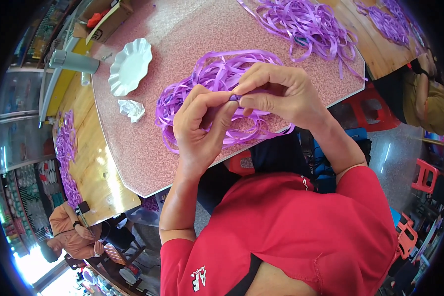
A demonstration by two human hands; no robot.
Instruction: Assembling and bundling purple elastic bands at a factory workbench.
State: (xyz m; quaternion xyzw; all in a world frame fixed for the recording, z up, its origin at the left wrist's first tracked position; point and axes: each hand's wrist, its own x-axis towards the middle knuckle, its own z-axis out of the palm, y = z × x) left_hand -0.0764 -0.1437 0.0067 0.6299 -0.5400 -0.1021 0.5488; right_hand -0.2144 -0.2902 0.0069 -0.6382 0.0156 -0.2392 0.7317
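Observation:
A loose pile of purple ribbon (175, 103) lies on the speckled pink table (148, 163) in front of me. Above its near side both hands meet, pinching a small piece of purple ribbon (234, 98) between thumbs and forefingers. My left hand (202, 121) is closed on it from the left. From the right, my right hand (281, 93) grips the same bit, its other fingers curled. The fingertips cover most of the piece, so whether it is folded or knotted cannot be told.
A white scalloped dish (130, 67) and crumpled white tissue (131, 110) lie left of the pile. Another purple ribbon heap (311, 29) sits at the far right. A grey-green bottle (74, 62) lies beyond the dish. One person (76, 229) sits at lower left, another (426, 93) at right.

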